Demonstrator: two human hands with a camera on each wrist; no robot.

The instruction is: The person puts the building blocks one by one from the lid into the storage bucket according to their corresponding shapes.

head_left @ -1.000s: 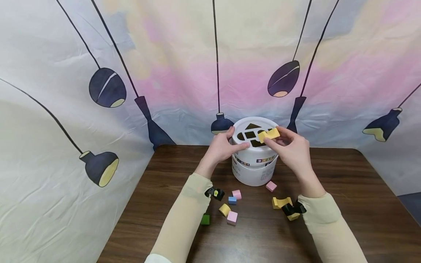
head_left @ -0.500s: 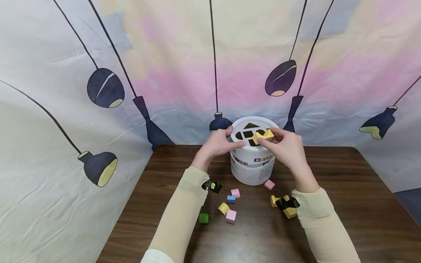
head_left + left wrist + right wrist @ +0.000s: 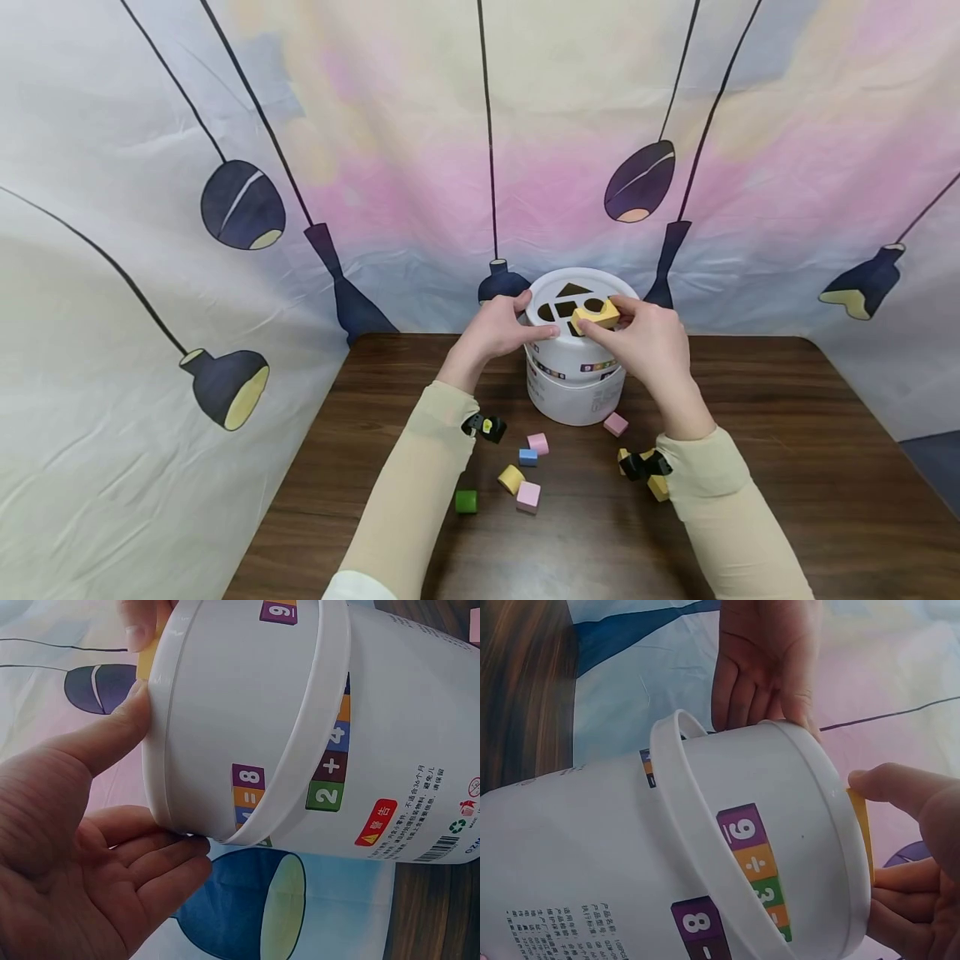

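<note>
A white bucket [image 3: 573,404] stands upright on the table, its white lid [image 3: 545,292] pierced with dark shaped holes. My left hand [image 3: 498,329] holds the lid's left rim; in the left wrist view the thumb lies at the lid's edge and the fingers curl by the bucket's side. My right hand [image 3: 654,340] pinches a yellow arch-shaped block [image 3: 598,317] between thumb and fingers. That block lies over the lid's near right part and covers some of the holes. Only its yellow edge [image 3: 861,829] shows in the right wrist view, close against the lid.
Before the bucket lie pink blocks [image 3: 528,497], a small blue block [image 3: 528,457], a yellow rounded block [image 3: 512,478] and a green block [image 3: 466,501]. Yellow blocks [image 3: 658,488] sit partly behind the right wrist camera [image 3: 645,466]. A printed cloth [image 3: 420,167] hangs behind the table.
My right hand has brought the yellow block left and down onto the lid, and has turned it somewhat. The left hand keeps its place on the rim.
</note>
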